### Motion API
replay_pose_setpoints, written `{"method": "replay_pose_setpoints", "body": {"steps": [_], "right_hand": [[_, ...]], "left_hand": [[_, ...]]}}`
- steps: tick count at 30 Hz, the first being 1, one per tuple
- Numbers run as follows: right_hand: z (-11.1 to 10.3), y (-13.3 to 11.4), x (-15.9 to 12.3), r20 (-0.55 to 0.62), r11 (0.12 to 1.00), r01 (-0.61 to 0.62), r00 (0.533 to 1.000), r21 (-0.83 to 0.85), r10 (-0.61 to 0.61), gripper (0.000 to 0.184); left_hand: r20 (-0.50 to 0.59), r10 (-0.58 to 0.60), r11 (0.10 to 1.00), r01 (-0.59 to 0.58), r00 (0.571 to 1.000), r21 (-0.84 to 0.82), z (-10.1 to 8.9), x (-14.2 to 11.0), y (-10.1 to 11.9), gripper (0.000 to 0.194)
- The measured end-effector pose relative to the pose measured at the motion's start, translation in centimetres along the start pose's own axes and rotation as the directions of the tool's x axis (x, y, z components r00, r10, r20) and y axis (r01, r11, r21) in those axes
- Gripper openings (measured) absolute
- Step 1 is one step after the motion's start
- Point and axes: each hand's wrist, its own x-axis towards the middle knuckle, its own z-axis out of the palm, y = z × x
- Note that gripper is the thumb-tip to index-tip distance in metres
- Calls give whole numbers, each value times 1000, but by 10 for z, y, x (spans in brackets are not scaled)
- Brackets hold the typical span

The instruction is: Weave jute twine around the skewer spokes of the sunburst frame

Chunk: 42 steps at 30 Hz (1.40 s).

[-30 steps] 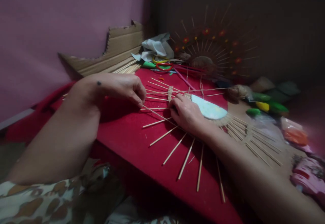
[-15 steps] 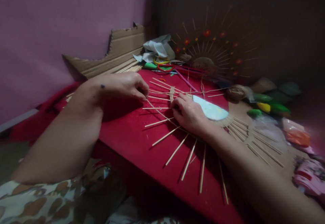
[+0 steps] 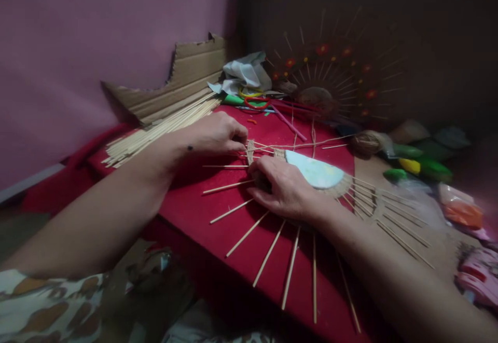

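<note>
A sunburst of thin wooden sticks (image 3: 272,252) fans out from a pale blue disc (image 3: 315,173) edged with jute cord, flat on a red cloth (image 3: 202,208). My right hand (image 3: 282,187) lies curled on the disc's left rim, fingers pressed around the woven edge. My left hand (image 3: 218,134) reaches in from the left, fingertips pinched at the jute twine (image 3: 295,145) where it weaves through the sticks by a small woven band (image 3: 250,151).
A bundle of spare sticks (image 3: 155,133) lies by torn cardboard (image 3: 182,81) at the pink wall. Behind are a finished flowered sunburst (image 3: 330,81), white cloth (image 3: 245,73), a twine ball (image 3: 368,142), green and yellow pieces (image 3: 412,164) and packets at right.
My left hand slid right, toward the woven band, uncovering the spare stick bundle. My right hand shifted slightly left and down along the disc's rim. The view moved a little.
</note>
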Motion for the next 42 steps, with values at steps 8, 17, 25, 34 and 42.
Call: {"method": "replay_pose_setpoints", "body": {"steps": [8, 17, 25, 34, 42], "right_hand": [[3, -1, 1, 27, 997, 50, 998, -58, -49, 7], [-1, -4, -1, 75, 994, 65, 995, -83, -59, 14], [-14, -6, -2, 192, 987, 109, 978, -115, -85, 13], [-40, 10, -20, 289, 992, 42, 957, -121, -5, 15], [-32, 16, -31, 125, 987, -99, 989, 127, 83, 24]], "left_hand": [[-22, 127, 991, -126, 992, 44, 12, 9, -12, 17], [-145, 160, 987, -161, 977, 5, 13, 8, -9, 18], [22, -21, 993, 23, 1000, -120, 11, 4, -7, 23], [39, 42, 983, -34, 998, -180, 20, 12, -7, 31], [33, 37, 989, -32, 999, -145, 29, 16, -16, 33]]}}
